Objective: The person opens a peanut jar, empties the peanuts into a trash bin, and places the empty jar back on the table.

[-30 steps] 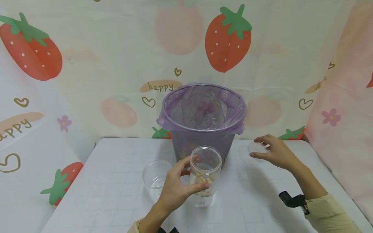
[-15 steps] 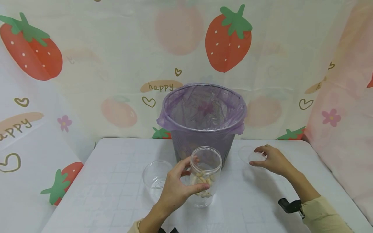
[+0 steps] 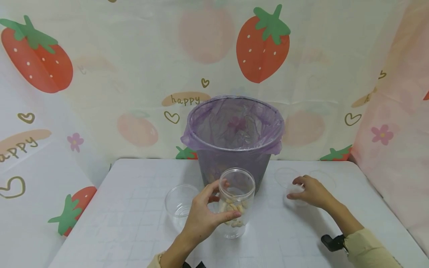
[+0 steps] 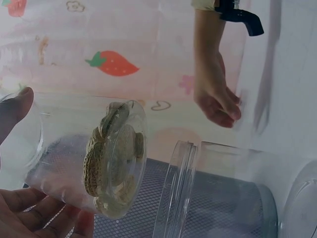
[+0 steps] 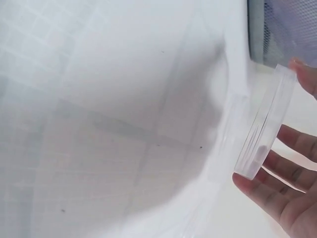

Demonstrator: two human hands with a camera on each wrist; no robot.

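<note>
My left hand (image 3: pixel 207 212) grips a clear plastic jar (image 3: pixel 249 214) near the front of the bin; the jar has no lid on it. Peanuts in their shells (image 4: pixel 111 153) lie at its bottom in the left wrist view. Left of that hand, a second lidless clear jar (image 3: pixel 172 203) stands on the table. At the right, low over the tabletop, my right hand (image 3: pixel 311 191) pinches a clear round lid (image 5: pixel 262 124) by its edge, the lid tilted on its side in the right wrist view. Thumb and fingertips sit on opposite edges of it.
Behind the left hand's jar stands a mesh bin (image 3: pixel 234 160) lined with a purple bag (image 3: pixel 194 139). Faint clear lid outlines (image 3: pixel 286 168) lie on the white table (image 3: pixel 134 208) beside the right hand. A strawberry-print curtain (image 3: pixel 144 56) closes off the back and sides.
My right hand has moved down the table toward me with the lid, uncovering a faint round outline behind it. The left hand keeps its hold on the jar in the same place.
</note>
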